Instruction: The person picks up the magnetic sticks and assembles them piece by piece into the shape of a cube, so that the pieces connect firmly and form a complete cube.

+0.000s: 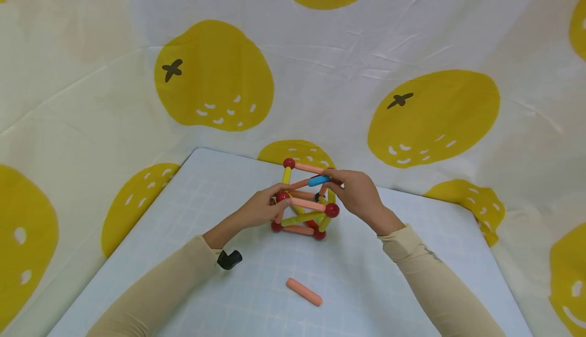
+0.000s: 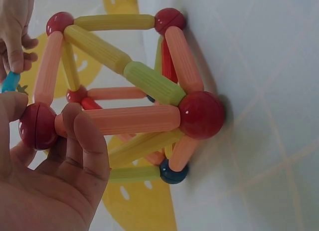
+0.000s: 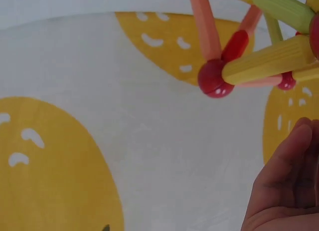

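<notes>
A frame of magnetic rods and balls (image 1: 308, 204) stands on the table, built from orange, yellow and green rods joined at red and dark balls. My left hand (image 1: 263, 206) pinches the red ball (image 2: 37, 126) at its upper near-left corner, fingers beside an orange rod (image 2: 134, 120). Above the frame's top, my right hand (image 1: 359, 194) holds a blue rod (image 1: 319, 180) between thumb and fingers, its free end pointing left. Only part of the right hand (image 3: 284, 186) shows in the right wrist view, and the blue rod is out of sight there.
One loose orange rod (image 1: 304, 291) lies on the light table (image 1: 256, 296) nearer to me. A small black object (image 1: 230, 259) is beside the left cuff. Behind the table hangs white cloth (image 1: 316, 72) printed with yellow fruit.
</notes>
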`<state>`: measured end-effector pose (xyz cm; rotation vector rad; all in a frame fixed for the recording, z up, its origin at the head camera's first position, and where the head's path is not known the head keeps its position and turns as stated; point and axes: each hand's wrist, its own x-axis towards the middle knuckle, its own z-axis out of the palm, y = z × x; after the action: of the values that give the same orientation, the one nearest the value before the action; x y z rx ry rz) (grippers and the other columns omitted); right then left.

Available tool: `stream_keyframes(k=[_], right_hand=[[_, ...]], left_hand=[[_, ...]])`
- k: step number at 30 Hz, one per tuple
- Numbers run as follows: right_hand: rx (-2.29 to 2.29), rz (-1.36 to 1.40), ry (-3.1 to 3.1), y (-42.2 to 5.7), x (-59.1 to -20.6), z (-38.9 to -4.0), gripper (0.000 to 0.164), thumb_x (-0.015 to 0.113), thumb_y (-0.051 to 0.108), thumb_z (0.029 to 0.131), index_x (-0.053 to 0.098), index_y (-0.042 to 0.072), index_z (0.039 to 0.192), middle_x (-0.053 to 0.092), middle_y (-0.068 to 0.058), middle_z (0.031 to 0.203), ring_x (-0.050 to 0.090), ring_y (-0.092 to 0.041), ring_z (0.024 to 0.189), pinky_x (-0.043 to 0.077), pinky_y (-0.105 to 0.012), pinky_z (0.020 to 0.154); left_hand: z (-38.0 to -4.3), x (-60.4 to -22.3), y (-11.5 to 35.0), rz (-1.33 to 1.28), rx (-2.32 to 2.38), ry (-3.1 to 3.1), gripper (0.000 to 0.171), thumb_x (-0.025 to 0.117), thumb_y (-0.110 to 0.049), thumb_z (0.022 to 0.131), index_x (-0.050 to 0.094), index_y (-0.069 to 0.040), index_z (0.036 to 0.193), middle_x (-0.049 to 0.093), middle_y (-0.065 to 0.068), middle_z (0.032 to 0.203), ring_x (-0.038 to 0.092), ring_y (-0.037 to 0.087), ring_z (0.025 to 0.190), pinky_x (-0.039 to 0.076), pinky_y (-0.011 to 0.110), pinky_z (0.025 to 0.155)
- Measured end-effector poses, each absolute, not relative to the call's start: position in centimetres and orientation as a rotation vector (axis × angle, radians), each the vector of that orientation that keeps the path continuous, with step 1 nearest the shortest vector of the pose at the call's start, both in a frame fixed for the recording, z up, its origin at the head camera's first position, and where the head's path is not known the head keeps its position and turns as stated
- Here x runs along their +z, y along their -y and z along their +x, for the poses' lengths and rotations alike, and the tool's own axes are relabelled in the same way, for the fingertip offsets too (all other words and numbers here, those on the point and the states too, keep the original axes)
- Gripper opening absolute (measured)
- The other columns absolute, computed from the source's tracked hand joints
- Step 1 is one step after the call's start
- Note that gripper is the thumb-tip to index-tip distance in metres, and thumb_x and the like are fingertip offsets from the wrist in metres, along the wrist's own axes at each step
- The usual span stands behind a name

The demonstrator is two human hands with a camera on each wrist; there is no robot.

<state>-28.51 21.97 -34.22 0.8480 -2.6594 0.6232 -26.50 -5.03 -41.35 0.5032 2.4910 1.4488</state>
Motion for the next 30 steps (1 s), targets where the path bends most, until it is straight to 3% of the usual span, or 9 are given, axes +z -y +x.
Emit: stream_keyframes(k=[6, 13, 21, 25, 30], right_hand=[[0.412, 0.979, 2.570, -20.3, -34.1, -28.7, 0.039, 0.081, 0.023, 0.086, 0.075, 0.023, 0.124, 0.077, 0.003, 0.087, 0.059, -0.010, 0.063, 0.047, -0.021, 0.056], [0.231, 1.104, 2.469, -18.8, -34.6, -29.0, 0.025, 0.083, 0.024, 0.084, 0.076, 0.024, 0.108, 0.073, 0.002, 0.075, 0.054, -0.014, 0.057, 0.038, -0.018, 0.048], [0.122, 1.144, 2.436, -17.6, -34.3, -29.3, 0.018, 0.087, 0.027, 0.082, 0.077, 0.022, 0.096, 0.064, 0.003, 0.063, 0.050, -0.016, 0.050, 0.032, -0.020, 0.042], [0.080, 1.184, 2.405, -17.4, -34.6, -29.6, 0.020, 0.086, 0.035, 0.082, 0.075, 0.023, 0.094, 0.060, 0.003, 0.061, 0.046, -0.014, 0.047, 0.028, -0.020, 0.041], [0.044, 1.198, 2.380, -17.2, -34.9, -29.6, 0.026, 0.086, 0.039, 0.081, 0.075, 0.024, 0.100, 0.068, 0.000, 0.070, 0.052, -0.014, 0.050, 0.030, -0.019, 0.040]], left_hand=[[-26.5, -41.5, 4.9, 0.508, 1.465, -2.480, 0.049, 0.059, -0.038, 0.104, 0.047, -0.031, 0.150, 0.065, 0.026, 0.081, 0.058, 0.031, 0.065, 0.041, 0.025, 0.055], [-26.5, -41.4, 4.9, 0.506, 1.483, -2.479, 0.049, 0.059, -0.040, 0.104, 0.047, -0.032, 0.150, 0.064, 0.027, 0.081, 0.053, 0.019, 0.061, 0.039, 0.025, 0.055], [-26.8, -41.4, 4.8, 0.477, 1.473, -2.473, 0.047, 0.058, -0.037, 0.105, 0.047, -0.029, 0.150, 0.064, 0.024, 0.082, 0.054, 0.017, 0.061, 0.041, 0.027, 0.056], [-26.8, -41.3, 4.8, 0.473, 1.464, -2.466, 0.048, 0.057, -0.037, 0.105, 0.046, -0.029, 0.150, 0.064, 0.025, 0.084, 0.054, 0.018, 0.062, 0.041, 0.027, 0.057], [-26.7, -41.3, 4.9, 0.480, 1.456, -2.468, 0.045, 0.056, -0.039, 0.105, 0.047, -0.030, 0.149, 0.065, 0.027, 0.084, 0.053, 0.018, 0.061, 0.038, 0.026, 0.056]])
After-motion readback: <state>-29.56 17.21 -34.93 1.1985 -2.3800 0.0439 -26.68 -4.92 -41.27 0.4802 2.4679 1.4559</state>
